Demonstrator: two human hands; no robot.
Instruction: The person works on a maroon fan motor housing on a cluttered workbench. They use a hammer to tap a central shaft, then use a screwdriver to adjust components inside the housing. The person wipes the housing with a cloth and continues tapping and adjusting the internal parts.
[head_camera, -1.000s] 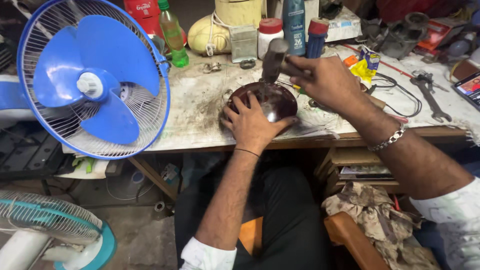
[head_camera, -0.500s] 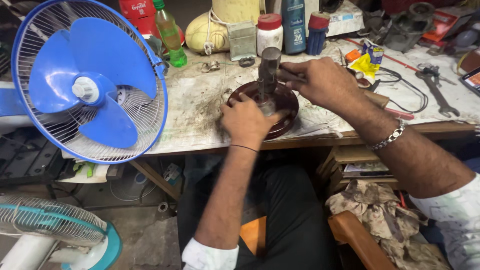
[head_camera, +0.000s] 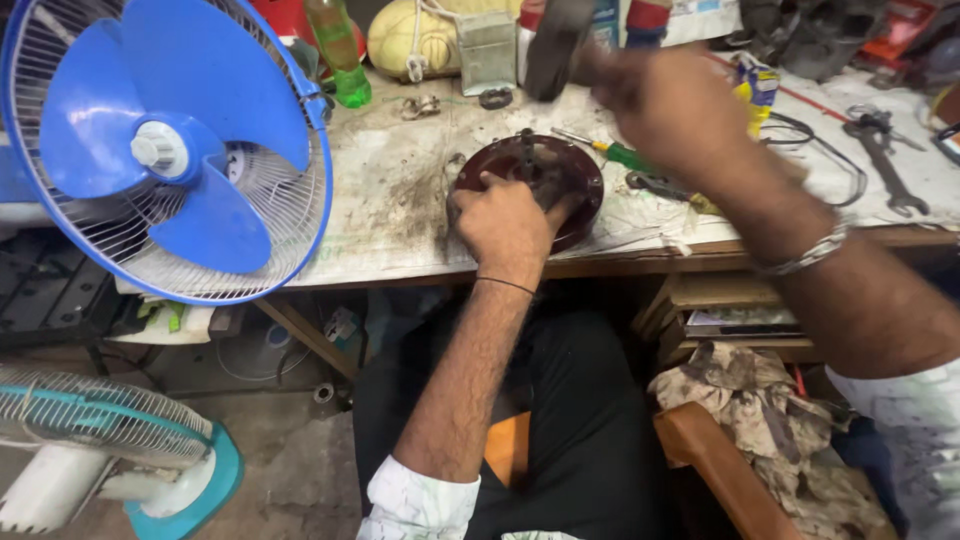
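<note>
A dark red round motor housing (head_camera: 575, 170) lies on the dirty workbench (head_camera: 400, 200), with a thin metal shaft (head_camera: 527, 152) standing up from its middle. My left hand (head_camera: 505, 222) presses down on the housing's near rim. My right hand (head_camera: 672, 105) is raised above and to the right of it, blurred by motion. It grips a dark cylindrical tool (head_camera: 553, 45) that hangs in the air above the shaft, apart from it.
A blue table fan (head_camera: 150, 150) stands on the bench at left. A green bottle (head_camera: 336, 50), a pale sack (head_camera: 415, 35), a green-handled screwdriver (head_camera: 622, 155) and a spanner (head_camera: 882, 165) lie about. A teal fan (head_camera: 100, 440) sits on the floor, and rags (head_camera: 760, 400) lie at right.
My right hand has lifted the dark tool up off the shaft and swung it back. My left hand stays on the housing. The view has tilted down.
</note>
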